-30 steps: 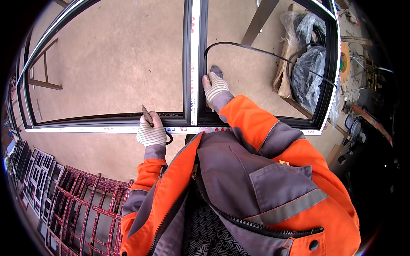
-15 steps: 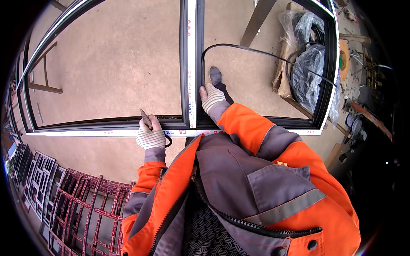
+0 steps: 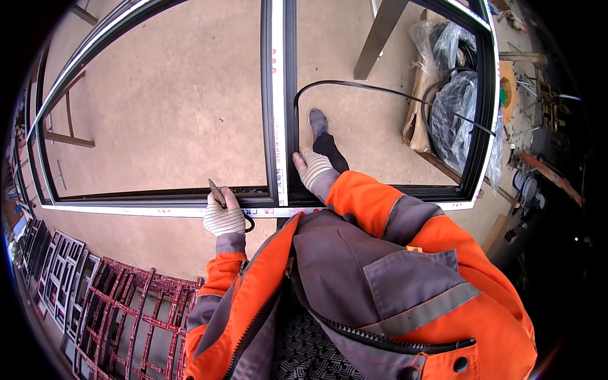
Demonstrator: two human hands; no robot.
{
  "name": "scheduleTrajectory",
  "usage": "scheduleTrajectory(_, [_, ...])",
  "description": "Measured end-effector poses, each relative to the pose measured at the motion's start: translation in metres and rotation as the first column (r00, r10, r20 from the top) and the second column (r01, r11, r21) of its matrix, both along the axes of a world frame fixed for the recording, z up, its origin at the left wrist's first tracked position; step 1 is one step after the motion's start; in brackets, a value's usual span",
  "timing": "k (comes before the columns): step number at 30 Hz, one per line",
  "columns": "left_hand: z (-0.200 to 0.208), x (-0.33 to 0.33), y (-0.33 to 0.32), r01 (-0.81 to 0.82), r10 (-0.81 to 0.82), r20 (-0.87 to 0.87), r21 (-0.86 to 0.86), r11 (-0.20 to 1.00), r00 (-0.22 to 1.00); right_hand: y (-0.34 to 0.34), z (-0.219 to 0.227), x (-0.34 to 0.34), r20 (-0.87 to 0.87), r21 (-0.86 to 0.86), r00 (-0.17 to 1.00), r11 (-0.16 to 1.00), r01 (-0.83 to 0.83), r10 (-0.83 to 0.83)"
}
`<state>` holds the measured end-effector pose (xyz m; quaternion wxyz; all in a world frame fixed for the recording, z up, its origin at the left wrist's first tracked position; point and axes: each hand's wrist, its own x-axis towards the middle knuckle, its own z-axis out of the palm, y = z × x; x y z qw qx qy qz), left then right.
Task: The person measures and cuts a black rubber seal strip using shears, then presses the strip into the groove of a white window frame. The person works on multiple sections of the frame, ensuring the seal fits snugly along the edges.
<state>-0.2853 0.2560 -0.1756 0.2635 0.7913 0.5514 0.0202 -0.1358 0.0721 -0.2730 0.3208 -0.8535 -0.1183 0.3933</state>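
Brown floor (image 3: 145, 120) fills the upper middle of the view, with red barred frames (image 3: 168, 284) stacked at lower left and plastic-wrapped bundles (image 3: 456, 107) at upper right. Your window frame (image 3: 278, 95) spans the upper half, its central bar just left of center. Your left hand (image 3: 224, 212) is closed around a pointed tool (image 3: 216, 191), its tip facing up beside the lower rail. Your right hand (image 3: 311, 168) lies against the bar's dark edge; you cannot tell whether it pinches anything there. Beside it, a black strip (image 3: 361, 83) loops loosely toward the right side. Should that slack snag or get tugged, the strip could probably twist or pull away; a careless left wrist could let the tip scratch the rail.
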Motion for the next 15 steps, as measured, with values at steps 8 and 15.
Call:
scheduleTrajectory(8, [-0.005,-0.001,-0.001,-0.026,0.025,0.01,0.023,0.999,1.0,0.021,0.012,0.083,-0.418,0.208,0.748,0.747,0.632,-0.516])
scheduleTrajectory(15, [-0.007,0.0,-0.002,-0.023,0.021,0.054,0.043,0.999,0.998,0.052,0.002,0.199,-0.215,0.023,0.808,0.825,0.565,-0.548])
